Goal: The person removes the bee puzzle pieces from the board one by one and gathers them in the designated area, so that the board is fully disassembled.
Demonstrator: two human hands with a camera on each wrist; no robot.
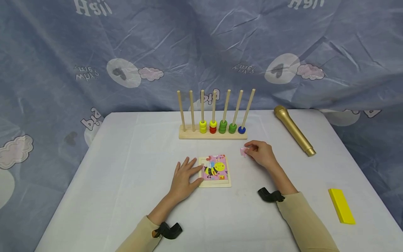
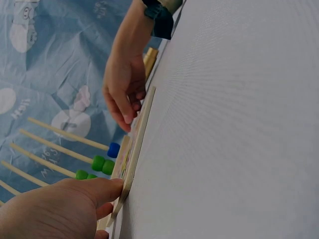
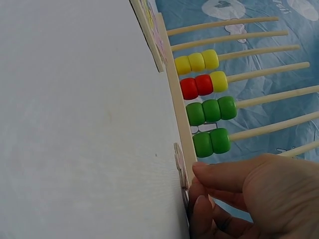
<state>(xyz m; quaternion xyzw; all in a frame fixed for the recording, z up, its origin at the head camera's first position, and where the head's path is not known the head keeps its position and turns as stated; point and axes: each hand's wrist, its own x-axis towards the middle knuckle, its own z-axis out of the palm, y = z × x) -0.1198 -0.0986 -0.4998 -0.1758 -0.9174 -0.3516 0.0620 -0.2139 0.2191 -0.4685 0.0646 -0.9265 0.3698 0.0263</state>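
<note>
A square wooden jigsaw puzzle [image 1: 214,185] with a bee picture lies on the white table, its tray showing bare wood along the left and bottom. My left hand [image 1: 185,180] rests at the puzzle's left side, fingers spread, with thumb and index finger touching the frame; in the left wrist view the thumb lies on its edge. To the right of the puzzle, my right hand [image 1: 260,153] pinches a small pink puzzle piece [image 1: 242,151] between thumb and fingers, low over the tabletop. The same piece [image 3: 180,167] shows beside the thumb tip in the right wrist view.
Behind the puzzle stands a wooden peg rack [image 1: 212,137] with yellow, red, green and blue beads on several upright rods. A gold microphone [image 1: 294,130] lies at the back right. Nearer the right edge is a yellow block [image 1: 341,206]. A patterned blue-grey cloth [image 1: 189,42] hangs behind.
</note>
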